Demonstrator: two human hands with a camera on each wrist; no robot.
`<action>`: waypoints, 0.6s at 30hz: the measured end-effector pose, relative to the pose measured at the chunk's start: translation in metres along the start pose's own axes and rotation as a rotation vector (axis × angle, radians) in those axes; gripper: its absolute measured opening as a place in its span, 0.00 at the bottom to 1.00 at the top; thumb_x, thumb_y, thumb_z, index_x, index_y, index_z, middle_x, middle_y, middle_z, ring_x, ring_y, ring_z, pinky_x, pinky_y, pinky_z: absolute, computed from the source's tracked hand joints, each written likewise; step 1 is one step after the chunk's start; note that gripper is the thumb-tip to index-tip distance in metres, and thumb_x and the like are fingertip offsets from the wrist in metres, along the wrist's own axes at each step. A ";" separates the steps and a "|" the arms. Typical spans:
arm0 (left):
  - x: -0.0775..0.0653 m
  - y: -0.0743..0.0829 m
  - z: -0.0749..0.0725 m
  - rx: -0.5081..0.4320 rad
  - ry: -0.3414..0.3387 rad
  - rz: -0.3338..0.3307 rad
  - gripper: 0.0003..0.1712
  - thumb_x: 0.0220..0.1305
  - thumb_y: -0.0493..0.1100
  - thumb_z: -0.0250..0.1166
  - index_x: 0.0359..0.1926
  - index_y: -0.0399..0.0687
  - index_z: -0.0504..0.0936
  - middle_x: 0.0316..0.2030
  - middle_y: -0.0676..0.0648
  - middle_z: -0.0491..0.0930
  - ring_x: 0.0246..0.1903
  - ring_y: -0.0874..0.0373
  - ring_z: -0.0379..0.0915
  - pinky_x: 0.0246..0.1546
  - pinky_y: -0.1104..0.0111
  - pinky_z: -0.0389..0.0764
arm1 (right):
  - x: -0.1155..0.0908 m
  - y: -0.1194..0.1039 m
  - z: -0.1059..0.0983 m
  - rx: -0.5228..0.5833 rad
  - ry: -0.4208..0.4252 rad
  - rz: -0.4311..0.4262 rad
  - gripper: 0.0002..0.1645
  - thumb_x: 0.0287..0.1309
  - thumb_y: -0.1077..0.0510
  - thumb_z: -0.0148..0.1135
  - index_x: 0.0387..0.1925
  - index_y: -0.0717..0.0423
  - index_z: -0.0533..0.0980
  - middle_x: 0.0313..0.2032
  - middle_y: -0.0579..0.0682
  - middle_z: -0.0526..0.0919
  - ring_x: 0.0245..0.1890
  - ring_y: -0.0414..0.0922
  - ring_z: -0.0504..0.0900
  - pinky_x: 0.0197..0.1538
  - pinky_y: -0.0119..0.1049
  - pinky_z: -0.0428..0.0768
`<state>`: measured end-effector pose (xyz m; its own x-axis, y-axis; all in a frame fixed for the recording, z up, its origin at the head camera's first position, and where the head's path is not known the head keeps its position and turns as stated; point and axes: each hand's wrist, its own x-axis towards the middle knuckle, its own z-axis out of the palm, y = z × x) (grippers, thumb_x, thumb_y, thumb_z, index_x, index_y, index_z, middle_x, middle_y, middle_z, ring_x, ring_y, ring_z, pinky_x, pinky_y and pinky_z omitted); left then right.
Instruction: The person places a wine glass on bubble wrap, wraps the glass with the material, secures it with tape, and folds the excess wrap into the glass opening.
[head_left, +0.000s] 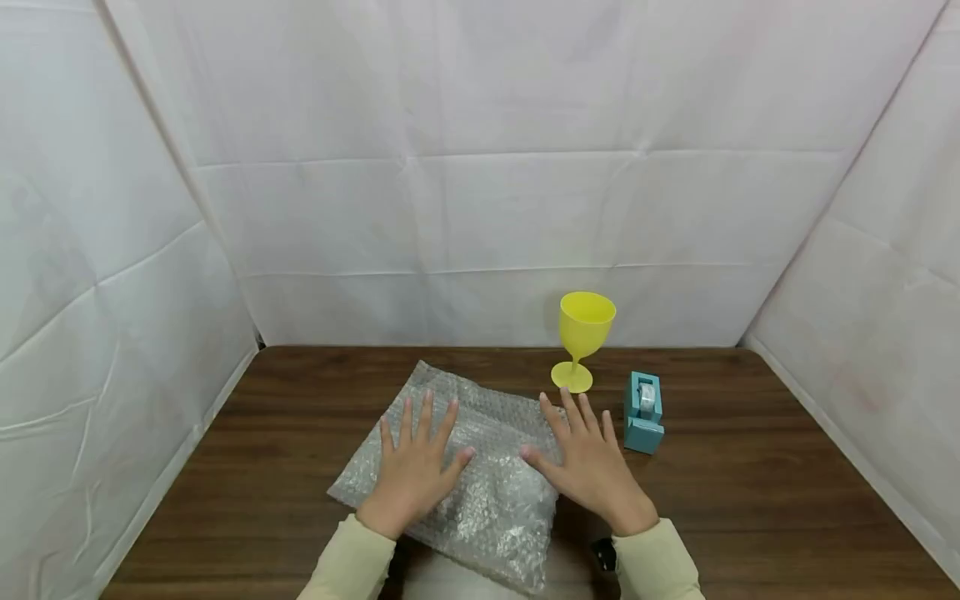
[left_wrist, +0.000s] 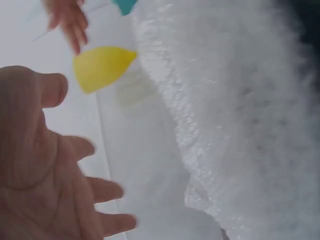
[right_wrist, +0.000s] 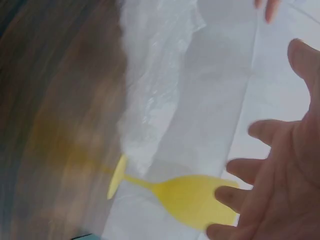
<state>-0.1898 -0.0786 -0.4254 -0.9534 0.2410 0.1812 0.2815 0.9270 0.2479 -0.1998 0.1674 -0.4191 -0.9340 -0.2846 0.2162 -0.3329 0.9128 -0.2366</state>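
Both hands hover palm down with fingers spread, holding nothing. My left hand [head_left: 416, 471] is over the left part of a sheet of bubble wrap [head_left: 495, 492], which lies flat and askew in front of me. Over the sheet's right edge is my right hand [head_left: 588, 467]. Beyond its fingertips a yellow goblet [head_left: 585, 329] stands upright on its round foot. To the right of that hand sits a blue tape dispenser [head_left: 643, 417] with a roll of clear tape. In the right wrist view, the fingers overlap the goblet [right_wrist: 192, 200].
The dark wooden table [head_left: 765, 492] ends at a white cloth backdrop [head_left: 480, 217] behind the goblet. More white cloth hangs along the left and right sides. Under the near edge of the bubble wrap, something pale shows.
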 end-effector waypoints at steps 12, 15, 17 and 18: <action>-0.008 -0.045 -0.032 -0.186 -0.281 -0.044 0.38 0.63 0.65 0.47 0.70 0.59 0.50 0.69 0.38 0.43 0.66 0.34 0.35 0.57 0.35 0.35 | -0.014 -0.026 -0.004 0.054 -0.313 -0.188 0.49 0.53 0.25 0.42 0.69 0.46 0.50 0.68 0.57 0.49 0.67 0.60 0.48 0.62 0.58 0.52; -0.012 -0.060 -0.036 -0.229 -0.353 -0.030 0.39 0.62 0.58 0.55 0.69 0.55 0.51 0.69 0.38 0.42 0.66 0.33 0.35 0.56 0.35 0.36 | -0.020 -0.028 -0.003 0.099 -0.406 -0.216 0.47 0.53 0.28 0.46 0.69 0.46 0.52 0.68 0.57 0.49 0.66 0.61 0.48 0.61 0.59 0.53; -0.014 -0.069 -0.036 -0.259 -0.386 -0.011 0.39 0.61 0.54 0.58 0.69 0.53 0.52 0.69 0.37 0.42 0.65 0.33 0.35 0.57 0.36 0.40 | -0.023 -0.029 -0.002 0.121 -0.461 -0.233 0.46 0.53 0.30 0.48 0.68 0.45 0.52 0.68 0.58 0.49 0.66 0.62 0.48 0.60 0.60 0.55; -0.015 -0.073 -0.036 -0.277 -0.402 -0.007 0.39 0.61 0.52 0.59 0.69 0.52 0.53 0.69 0.37 0.43 0.66 0.34 0.34 0.57 0.36 0.42 | -0.024 -0.029 -0.002 0.134 -0.486 -0.239 0.46 0.53 0.31 0.50 0.68 0.45 0.53 0.68 0.58 0.49 0.66 0.63 0.48 0.59 0.60 0.57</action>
<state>-0.1918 -0.1601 -0.4120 -0.9064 0.3774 -0.1895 0.2410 0.8307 0.5019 -0.1676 0.1479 -0.4155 -0.7726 -0.6100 -0.1760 -0.5264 0.7704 -0.3598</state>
